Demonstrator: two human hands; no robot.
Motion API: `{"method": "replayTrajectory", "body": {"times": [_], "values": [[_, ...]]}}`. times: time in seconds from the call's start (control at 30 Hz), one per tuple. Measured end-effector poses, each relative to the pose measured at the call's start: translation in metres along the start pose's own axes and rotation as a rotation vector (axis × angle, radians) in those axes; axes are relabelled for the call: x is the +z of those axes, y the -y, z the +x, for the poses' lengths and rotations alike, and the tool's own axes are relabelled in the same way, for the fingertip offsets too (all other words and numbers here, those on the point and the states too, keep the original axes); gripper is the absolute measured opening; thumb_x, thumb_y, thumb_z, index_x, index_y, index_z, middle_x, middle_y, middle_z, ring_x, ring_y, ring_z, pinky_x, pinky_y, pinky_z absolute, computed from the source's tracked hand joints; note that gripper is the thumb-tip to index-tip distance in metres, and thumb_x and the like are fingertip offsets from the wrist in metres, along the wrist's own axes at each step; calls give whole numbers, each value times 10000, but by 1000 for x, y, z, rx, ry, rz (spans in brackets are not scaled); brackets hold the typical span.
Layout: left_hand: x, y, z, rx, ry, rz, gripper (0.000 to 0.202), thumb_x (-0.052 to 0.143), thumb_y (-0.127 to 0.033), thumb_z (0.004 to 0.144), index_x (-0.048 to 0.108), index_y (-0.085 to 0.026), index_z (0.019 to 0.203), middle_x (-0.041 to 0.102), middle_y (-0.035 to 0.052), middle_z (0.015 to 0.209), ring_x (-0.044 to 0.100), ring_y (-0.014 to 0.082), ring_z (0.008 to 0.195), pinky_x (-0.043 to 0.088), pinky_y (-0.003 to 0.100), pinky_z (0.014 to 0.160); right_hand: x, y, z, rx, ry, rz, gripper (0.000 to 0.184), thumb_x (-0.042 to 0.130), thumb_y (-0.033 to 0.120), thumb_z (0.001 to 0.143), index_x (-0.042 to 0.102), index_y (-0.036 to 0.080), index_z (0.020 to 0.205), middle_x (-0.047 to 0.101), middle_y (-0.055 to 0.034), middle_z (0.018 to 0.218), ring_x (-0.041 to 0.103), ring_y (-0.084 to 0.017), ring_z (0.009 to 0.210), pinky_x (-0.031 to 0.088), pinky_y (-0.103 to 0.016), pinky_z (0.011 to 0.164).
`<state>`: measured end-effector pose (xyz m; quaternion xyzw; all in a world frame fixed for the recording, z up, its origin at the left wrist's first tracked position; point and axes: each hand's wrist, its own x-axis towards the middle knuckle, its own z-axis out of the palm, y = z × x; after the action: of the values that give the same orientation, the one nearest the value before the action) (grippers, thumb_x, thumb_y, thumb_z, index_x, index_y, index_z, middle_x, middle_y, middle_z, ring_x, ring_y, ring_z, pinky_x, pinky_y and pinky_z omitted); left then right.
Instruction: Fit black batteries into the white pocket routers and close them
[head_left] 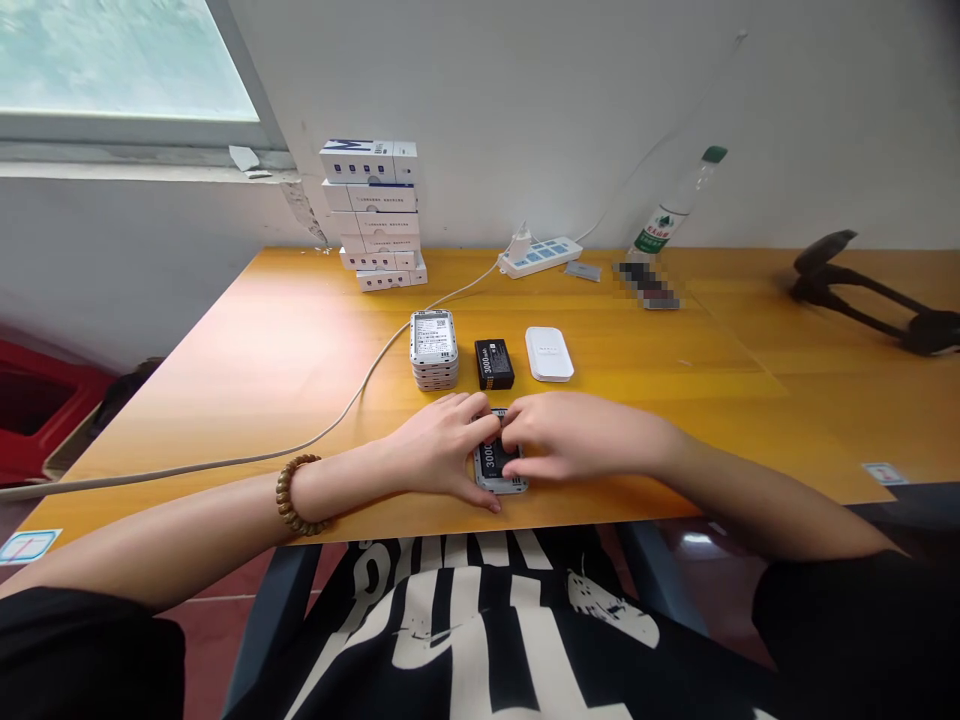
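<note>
At the front edge of the table lies a small device casing (514,488), flat, with rounded corners and a light rim. A black battery (491,461) marked "3000" sits within that rim. My left hand (442,445) is closed around the casing's left side, thumb at the lower corner and fingers at the top. From the right, my right hand (566,437) bends its fingers over the battery's upper end, with the thumb on its right side. The fingertips partly cover both things. Beyond the hands are a stack of similar casings (434,345), a pile of black batteries (494,364) and white covers (549,354).
White boxes (379,225) are stacked against the wall. A power strip (541,257) lies by the wall, and a cable (360,392) crosses the table's left side. Farther right are a water bottle (667,215), a blurred object (646,284) and a black stand-like object (870,295).
</note>
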<state>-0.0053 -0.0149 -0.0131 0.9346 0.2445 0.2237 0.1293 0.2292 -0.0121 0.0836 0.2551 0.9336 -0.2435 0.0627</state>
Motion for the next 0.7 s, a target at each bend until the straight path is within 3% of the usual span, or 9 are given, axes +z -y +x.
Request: {"method": "replayTrajectory", "body": {"times": [0.1, 0.2, 0.3, 0.37, 0.43, 0.57, 0.7], "values": [[0, 1, 0, 37, -1, 54, 812, 756, -902, 737, 659, -185, 1105, 627, 104, 1024, 622, 275, 841, 550, 420, 753, -34, -27, -2, 53, -63, 150, 340, 660, 505, 1005, 812, 223, 1118, 817, -69, 1046, 738, -245, 940, 539, -340, 821], [-1, 2, 1, 28, 15, 49, 834, 749, -913, 731, 662, -177, 1112, 636, 117, 1052, 630, 286, 859, 556, 429, 765, -60, -75, -2, 271, -275, 1, 553, 750, 539, 890, 740, 234, 1351, 728, -125, 1395, 658, -373, 1297, 507, -466, 1088], [-1, 3, 2, 4, 22, -14, 939, 786, -893, 710, 627, -167, 1284, 640, 142, 1118, 654, 332, 949, 587, 487, 839, -65, -121, 1, 467, -99, -23, 1111, 880, 619, 692, 469, 231, 1648, 468, -175, 1690, 432, -476, 1549, 404, -580, 1239], [-1, 4, 2, -13, 23, -77, 978, 834, -849, 695, 591, -177, 1362, 632, 167, 1215, 664, 369, 1056, 595, 532, 927, -59, -139, 5, 519, -16, 6, 1315, 894, 631, 645, 281, 226, 1736, 325, -176, 1773, 322, -480, 1617, 358, -577, 1282], [-1, 5, 1, -29, 15, -143, 985, 883, -803, 674, 575, -192, 1383, 601, 194, 1331, 653, 406, 1184, 584, 569, 1018, -51, -145, 8, 520, -6, 21, 1310, 869, 618, 672, 232, 232, 1749, 293, -168, 1785, 282, -474, 1636, 329, -574, 1301], [0, 10, 0, -59, -5, -255, 1022, 928, -778, 631, 542, -205, 1385, 538, 233, 1469, 593, 458, 1363, 541, 627, 1125, -45, -132, 7, 494, -56, 7, 1088, 836, 541, 727, 388, 256, 1677, 401, -167, 1700, 334, -480, 1599, 316, -608, 1297], [0, 11, -1, -96, 6, -297, 1029, 927, -809, 596, 521, -209, 1327, 569, 226, 1432, 601, 454, 1347, 536, 633, 1117, -48, -104, -1, 339, -245, 104, 948, 818, 534, 787, 399, 319, 1610, 378, -134, 1662, 450, -414, 1517, 413, -556, 1243]]}}
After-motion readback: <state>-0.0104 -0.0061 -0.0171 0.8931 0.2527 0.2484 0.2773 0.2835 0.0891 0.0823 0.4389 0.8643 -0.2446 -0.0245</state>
